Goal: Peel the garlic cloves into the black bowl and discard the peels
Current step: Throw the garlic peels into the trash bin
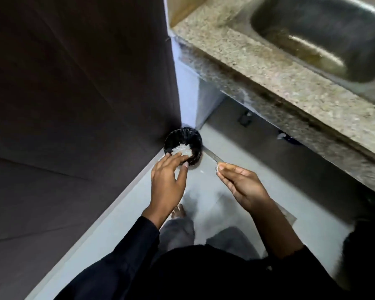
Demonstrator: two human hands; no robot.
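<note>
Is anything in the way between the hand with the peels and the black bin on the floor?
No, nothing visible blocks it. The left hand hangs right over the open black bin, its fingers spread, and pale peels show just beyond them. The right hand holds a knife off to the side.

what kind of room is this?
Most likely a home kitchen: a speckled granite countertop holds a stainless steel sink, and on the grey tiled floor below stands a black bin with pale peels in it.

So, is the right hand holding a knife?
Yes, the right hand grips a knife whose blade points toward the black bin.
</note>
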